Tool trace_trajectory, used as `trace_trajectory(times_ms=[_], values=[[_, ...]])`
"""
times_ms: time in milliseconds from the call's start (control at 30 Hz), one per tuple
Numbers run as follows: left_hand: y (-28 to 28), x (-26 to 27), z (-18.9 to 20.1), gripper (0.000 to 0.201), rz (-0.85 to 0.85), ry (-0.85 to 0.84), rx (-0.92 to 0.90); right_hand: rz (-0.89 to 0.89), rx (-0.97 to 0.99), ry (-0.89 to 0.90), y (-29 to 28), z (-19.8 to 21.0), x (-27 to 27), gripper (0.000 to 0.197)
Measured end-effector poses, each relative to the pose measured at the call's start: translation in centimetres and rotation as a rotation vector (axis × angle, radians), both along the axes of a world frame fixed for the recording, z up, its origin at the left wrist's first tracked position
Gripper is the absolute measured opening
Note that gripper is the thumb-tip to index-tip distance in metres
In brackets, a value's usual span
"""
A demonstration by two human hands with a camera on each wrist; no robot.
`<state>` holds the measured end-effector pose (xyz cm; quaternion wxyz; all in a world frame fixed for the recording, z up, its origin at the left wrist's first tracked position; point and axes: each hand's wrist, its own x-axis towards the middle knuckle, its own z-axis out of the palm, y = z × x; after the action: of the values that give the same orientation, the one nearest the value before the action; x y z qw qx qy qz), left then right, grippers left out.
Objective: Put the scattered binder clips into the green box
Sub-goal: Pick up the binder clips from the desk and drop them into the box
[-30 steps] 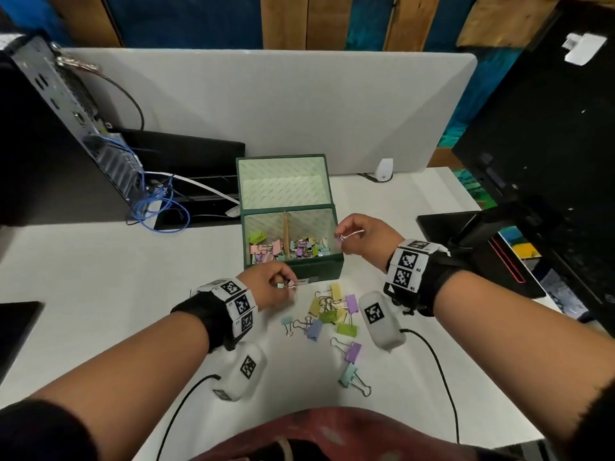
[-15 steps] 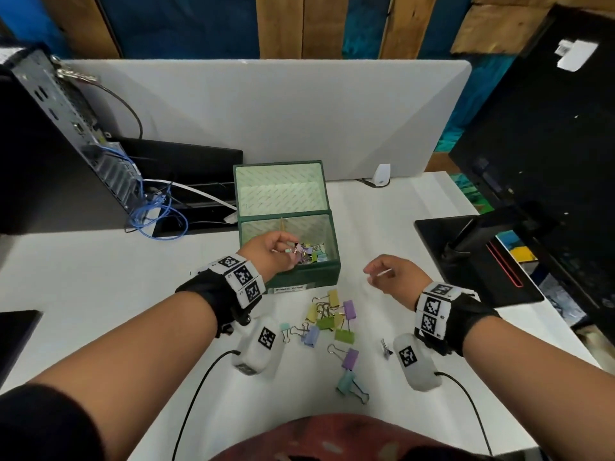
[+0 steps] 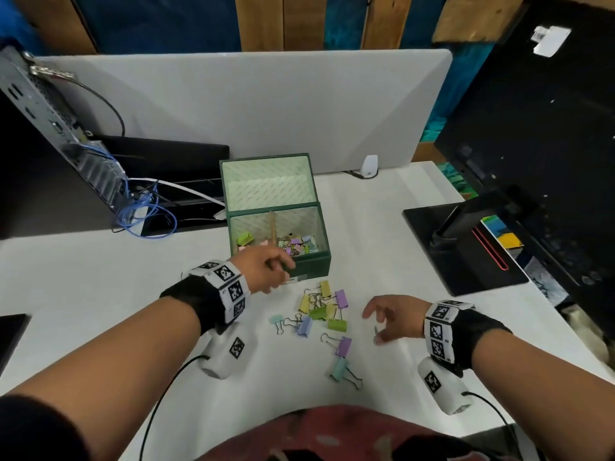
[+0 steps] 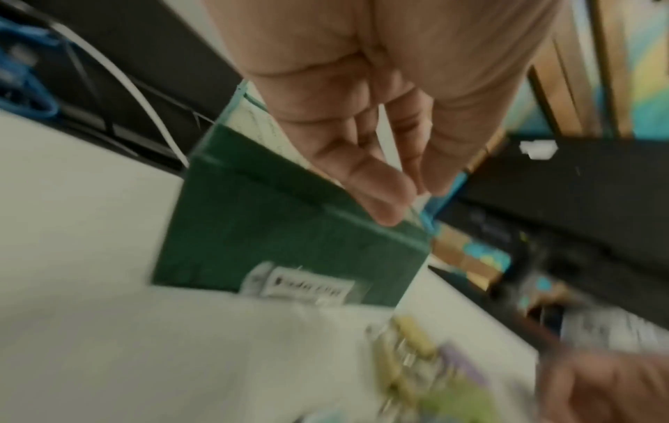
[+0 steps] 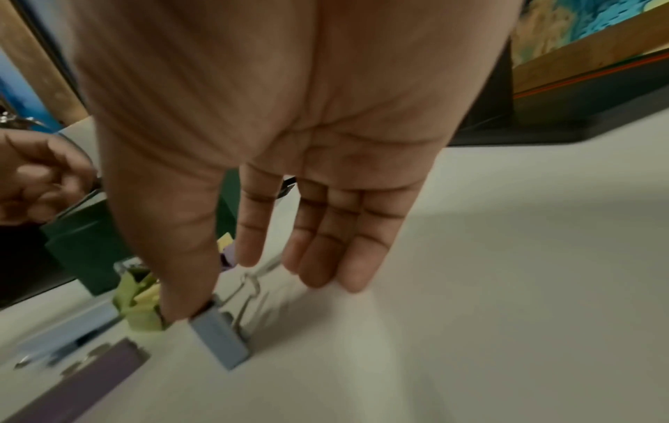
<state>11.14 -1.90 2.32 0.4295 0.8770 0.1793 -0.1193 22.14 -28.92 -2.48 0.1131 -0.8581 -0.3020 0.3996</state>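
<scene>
Pastel binder clips point(image 3: 321, 306) lie scattered below the green box point(image 3: 311, 262); both hands hang relaxed, empty.

The scene is seen by the head view from above the seated person, facing forward and down over the bench point(image 3: 100, 277), with both forearms in frame and the green box point(image 3: 312, 261) toward twelve o'clock. From the left wrist view the left hand point(image 4: 380, 120) is seen at very close range along its palm, facing the box front point(image 4: 271, 243) and blurred clips at five o'clock. By the right wrist view the right hand point(image 5: 289, 143) is followed equally closely toward a grey clip point(image 5: 221, 337); box, clip pile and opposite hand are shared.
</scene>
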Motion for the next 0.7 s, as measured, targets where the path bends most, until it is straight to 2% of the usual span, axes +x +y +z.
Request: trace_trajectory(times_ms=[100, 167, 233, 333, 433, 567, 633, 700], values=[[0.1, -1.0, -1.8, 0.022, -0.199, 0.135, 0.239, 0.085, -0.018, -0.014, 0.5, 0.0, -0.4, 0.038], [0.0, -1.5, -2.9, 0.034, -0.269, 0.219, 0.371, 0.136, -0.049, -0.054, 0.9, -0.1, -0.6, 0.035], [-0.2, -2.0, -3.8, 0.047, -0.299, 0.264, 0.416, 0.136, -0.053, -0.085, 1.2, -0.3, -0.8, 0.034], [-0.6, -2.5, -4.9, 0.053, -0.331, 0.283, 0.420, 0.119, -0.038, -0.119, 1.4, -0.5, -1.0, 0.032], [-1.0, -2.5, -5.5, 0.049, -0.356, 0.273, 0.429, 0.123, -0.040, -0.144, 1.3, -0.6, -1.1, 0.030], [-1.1, -2.5, -6.1, 0.040, -0.352, 0.237, 0.428, 0.215, -0.116, -0.145, 0.8, -0.8, -1.3, 0.043], [-1.1, -2.4, -6.2, 0.036, -0.354, 0.231, 0.442, 0.227, -0.124, -0.150, 0.6, -0.9, -1.5, 0.037], [-1.2, -2.3, -6.2, 0.028, -0.372, 0.216, 0.456, 0.209, -0.116, -0.159, 0.6, -0.9, -1.5, 0.023]])
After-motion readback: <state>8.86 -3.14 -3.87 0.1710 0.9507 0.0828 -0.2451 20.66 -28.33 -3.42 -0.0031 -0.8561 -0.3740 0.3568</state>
